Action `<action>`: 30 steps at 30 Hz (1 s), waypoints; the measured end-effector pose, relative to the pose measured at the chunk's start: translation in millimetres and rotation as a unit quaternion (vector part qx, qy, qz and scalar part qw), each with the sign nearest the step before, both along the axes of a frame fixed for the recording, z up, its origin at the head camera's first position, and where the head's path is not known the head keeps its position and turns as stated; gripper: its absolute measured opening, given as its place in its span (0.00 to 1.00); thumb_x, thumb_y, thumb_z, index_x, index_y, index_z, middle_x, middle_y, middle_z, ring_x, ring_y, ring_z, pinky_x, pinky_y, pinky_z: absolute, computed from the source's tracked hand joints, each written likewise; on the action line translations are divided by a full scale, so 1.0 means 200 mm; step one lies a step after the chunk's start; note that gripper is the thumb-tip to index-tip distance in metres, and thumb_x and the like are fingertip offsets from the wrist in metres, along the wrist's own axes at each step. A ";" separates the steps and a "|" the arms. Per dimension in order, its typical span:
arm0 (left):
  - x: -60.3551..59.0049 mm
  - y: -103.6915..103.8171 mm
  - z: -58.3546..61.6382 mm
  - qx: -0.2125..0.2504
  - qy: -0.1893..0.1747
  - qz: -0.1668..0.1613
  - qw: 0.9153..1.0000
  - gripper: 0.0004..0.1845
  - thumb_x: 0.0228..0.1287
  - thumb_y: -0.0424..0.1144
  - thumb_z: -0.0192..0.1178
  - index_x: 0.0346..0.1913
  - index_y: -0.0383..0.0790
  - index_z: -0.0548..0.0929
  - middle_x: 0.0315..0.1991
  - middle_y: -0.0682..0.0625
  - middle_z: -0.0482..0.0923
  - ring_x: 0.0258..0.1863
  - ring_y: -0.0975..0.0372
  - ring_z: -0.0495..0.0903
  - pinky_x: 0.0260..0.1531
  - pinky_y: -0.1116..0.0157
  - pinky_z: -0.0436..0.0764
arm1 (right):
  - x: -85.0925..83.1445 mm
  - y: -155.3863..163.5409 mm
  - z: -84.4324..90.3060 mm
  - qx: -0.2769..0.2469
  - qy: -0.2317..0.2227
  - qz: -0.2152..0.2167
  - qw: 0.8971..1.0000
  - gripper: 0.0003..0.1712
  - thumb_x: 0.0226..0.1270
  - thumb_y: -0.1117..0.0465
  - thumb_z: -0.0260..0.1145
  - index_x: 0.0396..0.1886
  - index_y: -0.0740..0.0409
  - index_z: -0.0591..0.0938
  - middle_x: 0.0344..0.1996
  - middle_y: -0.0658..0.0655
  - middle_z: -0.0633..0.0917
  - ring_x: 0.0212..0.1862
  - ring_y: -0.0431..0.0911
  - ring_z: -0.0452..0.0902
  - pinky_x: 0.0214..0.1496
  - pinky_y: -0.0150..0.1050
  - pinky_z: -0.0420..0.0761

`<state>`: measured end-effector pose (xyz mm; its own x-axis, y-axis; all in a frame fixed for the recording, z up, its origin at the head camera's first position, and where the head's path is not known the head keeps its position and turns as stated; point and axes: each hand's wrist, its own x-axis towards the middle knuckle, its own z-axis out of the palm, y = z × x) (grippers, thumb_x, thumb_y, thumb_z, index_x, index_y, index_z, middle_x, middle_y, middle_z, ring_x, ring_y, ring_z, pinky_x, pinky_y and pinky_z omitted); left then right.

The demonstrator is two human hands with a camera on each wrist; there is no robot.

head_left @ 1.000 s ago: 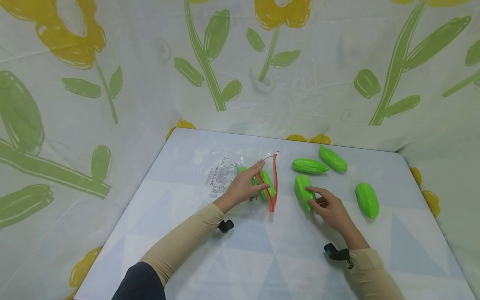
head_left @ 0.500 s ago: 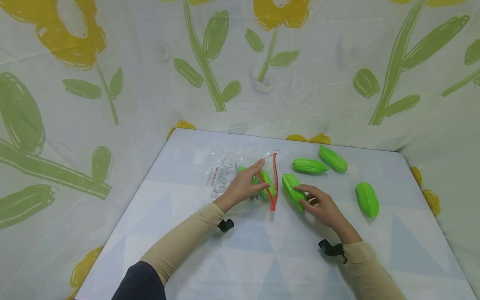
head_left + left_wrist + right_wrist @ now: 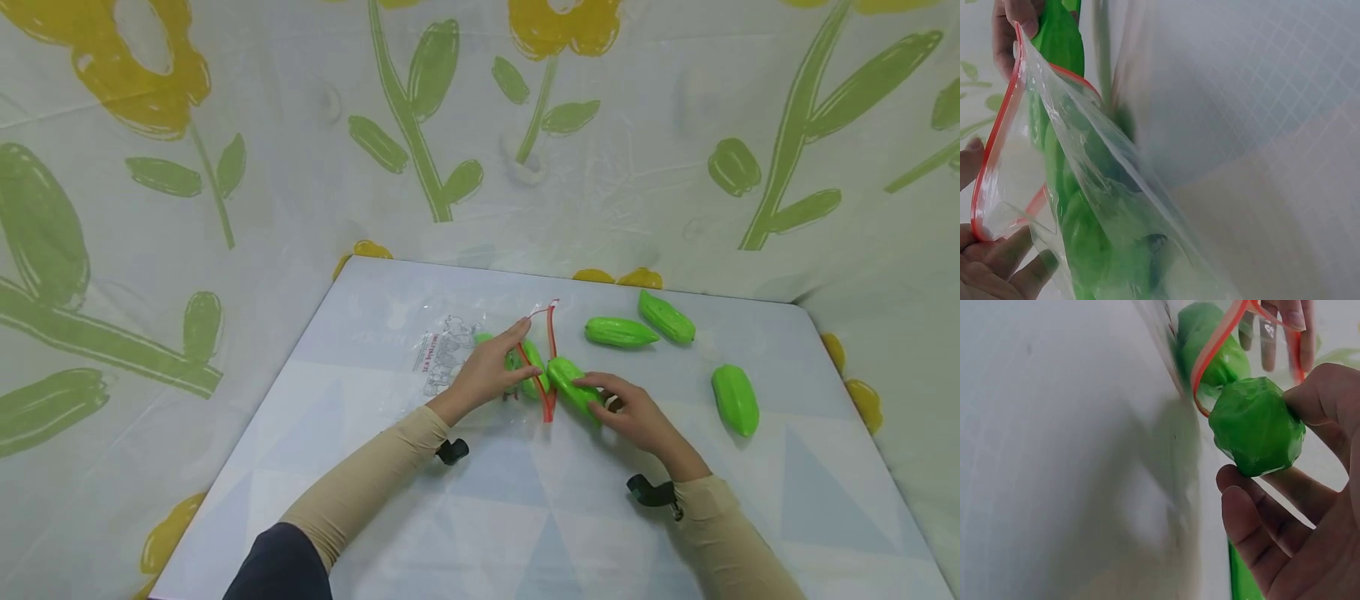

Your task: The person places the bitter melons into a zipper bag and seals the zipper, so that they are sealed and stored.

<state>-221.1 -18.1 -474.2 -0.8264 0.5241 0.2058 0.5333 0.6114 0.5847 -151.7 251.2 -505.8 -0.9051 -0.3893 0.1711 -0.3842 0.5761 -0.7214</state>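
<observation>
My left hand (image 3: 483,371) holds the mouth of a clear zip bag (image 3: 447,354) at its red edge, and the mouth gapes towards the right. Green toy cucumbers (image 3: 1085,244) lie inside the bag, partly covered by film and by the hand. Between thumb and fingers, my right hand (image 3: 637,421) pinches another green toy cucumber (image 3: 572,382). Its far end is at the red rim (image 3: 1072,74) of the bag mouth. In the right wrist view the blunt end of this held cucumber (image 3: 1257,428) faces the camera.
Two toy cucumbers (image 3: 621,332) (image 3: 667,317) lie behind the right hand, and one more toy cucumber (image 3: 735,400) lies to its right. A pale patterned tabletop (image 3: 480,517) runs beneath everything. Flower-printed cloth (image 3: 285,183) hangs behind and at the sides.
My right hand has moved left with the toy cucumber, from beside the bag up to its red mouth. The left hand and bag stay nearly where they were.
</observation>
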 end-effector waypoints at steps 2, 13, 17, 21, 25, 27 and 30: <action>0.00 0.00 0.01 -0.001 -0.002 -0.001 1.000 0.46 0.57 0.57 0.61 0.73 0.51 0.50 0.72 0.56 0.50 0.69 0.63 0.56 0.64 0.63 0.63 | -0.01 -0.01 0.00 0.003 -0.013 0.001 1.000 0.21 0.65 0.57 0.63 0.58 0.41 0.76 0.59 0.51 0.75 0.50 0.44 0.73 0.40 0.34 0.80; 0.00 0.00 0.02 0.010 -0.008 0.002 1.000 0.46 0.56 0.57 0.62 0.73 0.50 0.50 0.72 0.57 0.49 0.69 0.63 0.55 0.65 0.63 0.62 | -0.02 -0.10 0.06 -0.013 -0.029 0.025 0.999 0.20 0.65 0.62 0.62 0.56 0.45 0.77 0.57 0.50 0.76 0.48 0.44 0.73 0.40 0.35 0.79; 0.00 0.00 0.02 0.013 -0.004 -0.001 1.000 0.47 0.56 0.58 0.62 0.73 0.49 0.51 0.72 0.55 0.50 0.68 0.62 0.56 0.65 0.63 0.62 | 0.00 -0.15 0.11 -0.021 -0.036 0.046 0.998 0.20 0.64 0.66 0.61 0.57 0.53 0.77 0.56 0.55 0.77 0.46 0.48 0.73 0.42 0.38 0.79; 0.00 0.00 0.02 0.017 -0.002 -0.002 1.000 0.47 0.55 0.57 0.62 0.73 0.48 0.52 0.72 0.56 0.51 0.68 0.62 0.56 0.65 0.63 0.62 | 0.00 -0.16 0.13 -0.012 -0.043 0.056 0.997 0.20 0.64 0.66 0.61 0.57 0.56 0.76 0.56 0.56 0.77 0.46 0.48 0.74 0.42 0.37 0.79; 0.01 0.00 0.02 0.020 -0.004 -0.005 1.000 0.46 0.55 0.56 0.63 0.73 0.48 0.52 0.72 0.55 0.51 0.69 0.62 0.56 0.65 0.63 0.62 | -0.03 -0.14 0.07 -0.008 -0.043 0.042 0.998 0.20 0.65 0.61 0.62 0.58 0.50 0.76 0.55 0.53 0.77 0.43 0.46 0.75 0.40 0.36 0.79; 0.01 0.00 0.02 0.020 -0.006 -0.007 1.000 0.47 0.55 0.55 0.63 0.73 0.49 0.51 0.72 0.55 0.51 0.69 0.63 0.55 0.65 0.62 0.62 | -0.04 -0.12 0.03 -0.012 -0.048 0.030 0.998 0.21 0.66 0.58 0.62 0.58 0.43 0.76 0.55 0.49 0.77 0.41 0.44 0.76 0.40 0.37 0.79; 0.01 0.00 0.02 0.015 -0.009 -0.007 1.000 0.47 0.55 0.55 0.63 0.73 0.51 0.50 0.72 0.56 0.49 0.69 0.63 0.54 0.65 0.62 0.62 | -0.06 -0.11 0.02 -0.016 -0.053 0.020 0.998 0.20 0.66 0.54 0.61 0.58 0.39 0.75 0.55 0.47 0.76 0.40 0.42 0.76 0.39 0.36 0.79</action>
<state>-219.0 -17.6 -470.4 -0.8231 0.5289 0.2067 0.5306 0.5864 0.6121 -162.9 229.7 -502.6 -0.9029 -0.4206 0.0888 -0.3270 0.5381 -0.7769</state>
